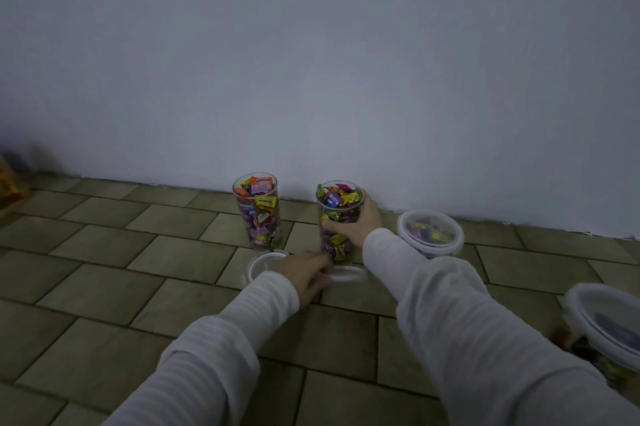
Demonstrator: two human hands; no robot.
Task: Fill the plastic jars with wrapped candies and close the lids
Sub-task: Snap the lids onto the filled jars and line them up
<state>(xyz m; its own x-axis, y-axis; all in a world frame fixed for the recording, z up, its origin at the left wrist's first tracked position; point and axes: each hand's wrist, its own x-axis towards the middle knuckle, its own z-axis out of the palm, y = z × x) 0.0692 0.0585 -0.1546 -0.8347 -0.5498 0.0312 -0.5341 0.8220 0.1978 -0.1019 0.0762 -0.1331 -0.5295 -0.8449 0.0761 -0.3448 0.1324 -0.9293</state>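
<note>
Right fingers point(337, 225) wrapped round open jar point(337, 218); left hand point(304, 273) blurred, on lid point(348, 275).

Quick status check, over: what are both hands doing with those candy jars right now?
Right hand grips open, candy-filled clear plastic jar. Left hand on loose white plastic lid on tiled floor. Nothing in the way.

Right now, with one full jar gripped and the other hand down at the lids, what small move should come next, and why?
Probably lift the lid under the left hand onto the open jar that the right hand grips. That jar looks full to the rim and uncapped, and the lid lies just in front of its base.
</note>
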